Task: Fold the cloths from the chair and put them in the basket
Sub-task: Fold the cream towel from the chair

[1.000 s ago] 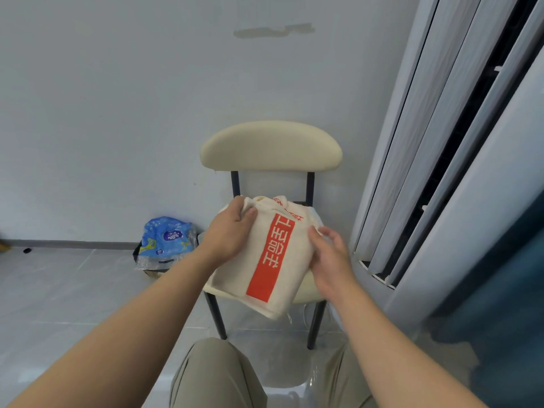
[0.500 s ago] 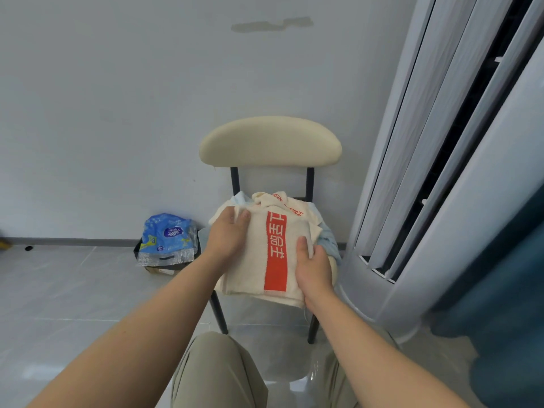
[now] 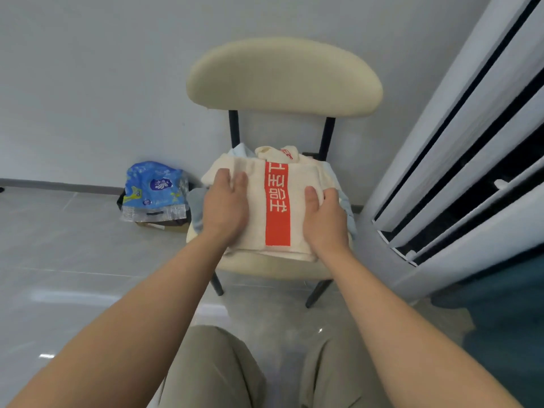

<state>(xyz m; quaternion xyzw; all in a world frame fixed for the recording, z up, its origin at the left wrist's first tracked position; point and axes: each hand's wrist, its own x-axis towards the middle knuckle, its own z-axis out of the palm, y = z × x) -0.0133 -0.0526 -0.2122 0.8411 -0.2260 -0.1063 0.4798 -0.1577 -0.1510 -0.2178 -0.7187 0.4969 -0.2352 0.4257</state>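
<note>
Blue bag (image 3: 153,191): lay on the floor (image 3: 59,245) at 9 o'clock from the chair (image 3: 282,75).
Left hand (image 3: 225,207): pressed flat on the cream cloth (image 3: 300,184) at 9 o'clock from its red band (image 3: 276,207), grip spread, fingers straight.
Cream cloth: lay folded on the chair seat, over a pale blue cloth (image 3: 196,210).
Right hand (image 3: 323,222): at 3 o'clock from the band, thumb on top, fingers curled over the cloth's edge, grip pinching it.
White unit (image 3: 471,148): stood at 3 o'clock from the chair.
</note>
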